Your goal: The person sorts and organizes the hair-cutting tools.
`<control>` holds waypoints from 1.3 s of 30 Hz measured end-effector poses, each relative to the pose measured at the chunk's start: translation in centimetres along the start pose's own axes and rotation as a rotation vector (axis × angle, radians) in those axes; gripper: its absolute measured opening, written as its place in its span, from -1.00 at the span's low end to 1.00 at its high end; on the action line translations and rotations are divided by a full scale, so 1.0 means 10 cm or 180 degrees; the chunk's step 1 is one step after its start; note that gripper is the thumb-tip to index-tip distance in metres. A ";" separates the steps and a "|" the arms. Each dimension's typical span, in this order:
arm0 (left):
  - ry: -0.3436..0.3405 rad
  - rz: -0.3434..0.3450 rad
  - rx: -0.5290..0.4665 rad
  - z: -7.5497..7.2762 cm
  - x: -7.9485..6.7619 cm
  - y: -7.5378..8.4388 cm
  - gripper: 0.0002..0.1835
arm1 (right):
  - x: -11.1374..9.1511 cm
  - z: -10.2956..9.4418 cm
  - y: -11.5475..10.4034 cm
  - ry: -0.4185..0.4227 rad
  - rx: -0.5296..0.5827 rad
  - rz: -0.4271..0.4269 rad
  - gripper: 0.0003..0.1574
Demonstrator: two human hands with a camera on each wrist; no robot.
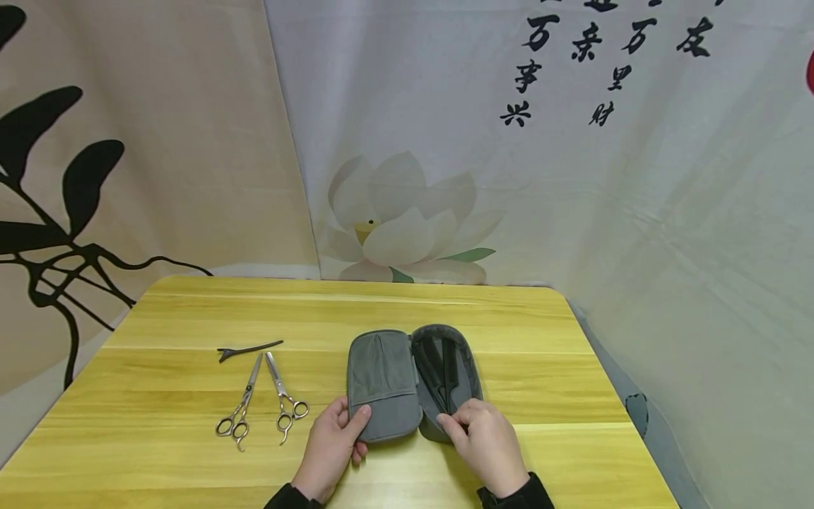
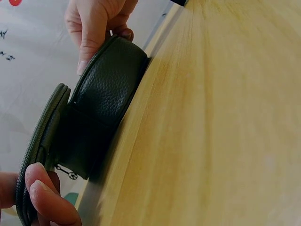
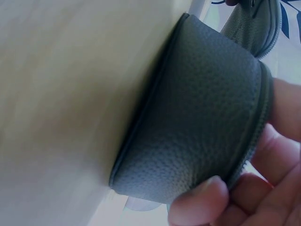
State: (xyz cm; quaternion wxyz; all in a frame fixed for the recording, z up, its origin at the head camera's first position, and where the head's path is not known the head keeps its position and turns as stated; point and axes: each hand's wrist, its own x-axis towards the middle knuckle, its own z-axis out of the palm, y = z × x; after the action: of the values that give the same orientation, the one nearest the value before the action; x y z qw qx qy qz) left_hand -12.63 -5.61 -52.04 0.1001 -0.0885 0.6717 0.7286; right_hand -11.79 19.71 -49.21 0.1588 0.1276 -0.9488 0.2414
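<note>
A grey zippered case (image 1: 384,417) lies unfolded, its flat left half (image 1: 381,367) showing a sewn pocket. My left hand (image 1: 331,438) grips this half at its near left corner, thumb on the inner face. The deeper right half (image 3: 202,103) rests on the table and has a pebbled outer wall. Two long dark pieces (image 1: 445,375) lie inside it in a narrow V. At its near rim is my right hand (image 1: 486,438), thumb inside and other fingers against the outer wall. Whether it also pinches the dark pieces, I cannot tell.
Left of the case lie two pairs of silver scissors (image 1: 242,410) (image 1: 282,396) with open finger rings. A dark hair clip (image 1: 251,349) lies beyond them. The wooden table (image 1: 191,311) ends at a hanging printed cloth (image 1: 407,127). A small zipper pull (image 2: 70,174) dangles from the case.
</note>
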 end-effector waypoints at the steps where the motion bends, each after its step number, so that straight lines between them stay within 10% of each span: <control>1: -0.0005 0.0003 -0.0001 0.00 0.00 0.00 -0.53 | 0.00 0.00 0.00 -0.0001 -0.0002 -0.0004 -0.63; 39: 0.0009 0.0045 -0.0001 0.00 -0.02 0.03 -0.54 | -0.01 0.03 0.04 -0.0063 -0.0013 0.0026 -0.66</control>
State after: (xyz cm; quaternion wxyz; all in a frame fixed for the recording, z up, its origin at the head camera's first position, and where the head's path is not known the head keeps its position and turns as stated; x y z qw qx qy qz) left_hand -12.55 -5.68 -51.67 0.0940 -0.0849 0.6724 0.7293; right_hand -11.92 19.90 -49.65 0.1487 0.1258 -0.9513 0.2388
